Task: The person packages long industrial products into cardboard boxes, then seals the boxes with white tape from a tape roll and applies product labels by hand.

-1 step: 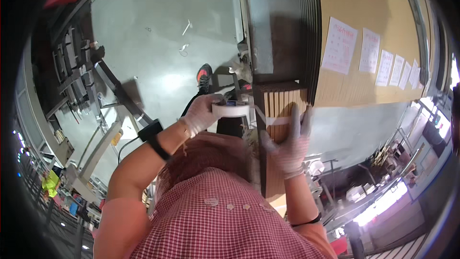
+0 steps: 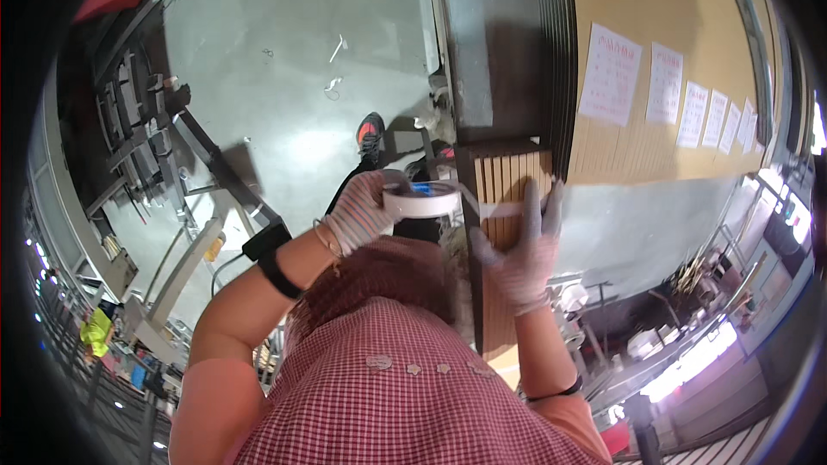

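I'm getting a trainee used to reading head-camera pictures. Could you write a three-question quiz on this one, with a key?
1. What does the left hand hold?
2. True or false: the right hand is bare.
3. Seen by the wearer, where is the stack of narrow boards relative to the left hand?
A. To its left
B. Directly beneath it
C. To its right

Key:
1. A roll of white tape, with a strip stretched to the stack.
2. False: it wears a glove.
3. C
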`<state>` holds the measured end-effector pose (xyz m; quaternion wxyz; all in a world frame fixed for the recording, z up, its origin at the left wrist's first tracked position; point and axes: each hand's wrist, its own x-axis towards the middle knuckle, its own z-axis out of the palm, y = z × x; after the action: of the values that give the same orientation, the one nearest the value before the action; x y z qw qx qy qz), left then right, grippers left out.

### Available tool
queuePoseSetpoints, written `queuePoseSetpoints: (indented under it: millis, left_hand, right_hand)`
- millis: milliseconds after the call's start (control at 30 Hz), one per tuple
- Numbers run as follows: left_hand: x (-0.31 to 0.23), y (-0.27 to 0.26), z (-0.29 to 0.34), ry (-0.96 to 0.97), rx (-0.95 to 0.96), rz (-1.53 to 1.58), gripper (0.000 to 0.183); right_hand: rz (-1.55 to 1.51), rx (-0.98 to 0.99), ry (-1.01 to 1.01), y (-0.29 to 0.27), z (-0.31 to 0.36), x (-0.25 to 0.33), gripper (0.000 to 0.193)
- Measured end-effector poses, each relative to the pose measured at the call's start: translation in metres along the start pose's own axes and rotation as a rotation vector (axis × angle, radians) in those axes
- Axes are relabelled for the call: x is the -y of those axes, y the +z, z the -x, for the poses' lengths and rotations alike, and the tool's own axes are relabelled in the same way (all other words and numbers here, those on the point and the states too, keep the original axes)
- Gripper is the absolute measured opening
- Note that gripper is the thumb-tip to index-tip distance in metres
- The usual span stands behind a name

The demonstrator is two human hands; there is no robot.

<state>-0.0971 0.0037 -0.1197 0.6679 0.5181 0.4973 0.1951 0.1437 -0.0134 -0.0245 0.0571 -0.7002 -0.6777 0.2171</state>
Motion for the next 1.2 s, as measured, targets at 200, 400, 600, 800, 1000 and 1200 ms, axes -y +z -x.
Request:
queuePoseSetpoints:
  millis: [200,400,600,800,1000,1200]
  left_hand:
    - [-0.074,0.044,-0.02,0.289,-0.087,-0.133,0.021]
    - [-0.063,0.054,-0.026,0.256,-0.016,-0.337,0.036]
    - [-0.088,0.051,-0.016,-0.022,-0.139,-0.263,0.048]
    - [-0.064,0.086,-0.027,0.164,-0.495,-0.074,0.068]
    - [-0.069,0.071,-0.014,-0.081,-0.141,0.696,0.066]
    - [-0.035,-0.056,0.071,-0.056,-0.189,0.969,0.051]
  right_hand:
    - [-0.311,0.006,0.058,-0.006,0.005,-0.009,0.093]
    - [-0.208,0.22,-0.327,-0.051,-0.015,0.039,0.029]
    - [-0.2,0.391,0.031,-0.074,-0.067,-0.046,0.025]
    - [-0.329,0.287,0.393,0.016,-0.029,-0.096,0.031]
    - [-0.693,0.372,0.359,0.024,0.095,-0.154,0.05]
    - [-1.116,0.979,0.725,0.051,0.278,-0.127,0.074]
